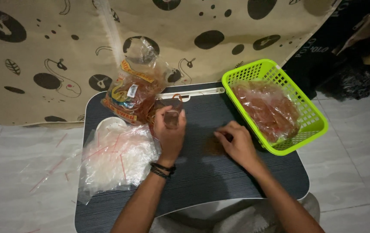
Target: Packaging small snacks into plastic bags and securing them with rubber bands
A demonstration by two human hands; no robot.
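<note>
On a dark lap table point(202, 172), the left hand point(170, 131) pinches a small clear packet point(171, 117) upright while the right hand point(236, 142) presses fingertips on brown crumbs point(214, 146); a steady, level grip seems wise beside the green basket point(306, 108).

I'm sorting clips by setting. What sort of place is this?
Probably a home floor used for hand-packing snacks: a dark low lap table stands on pale floor tiles, with a lime-green plastic basket of filled bags and a pile of clear plastic bags.
</note>
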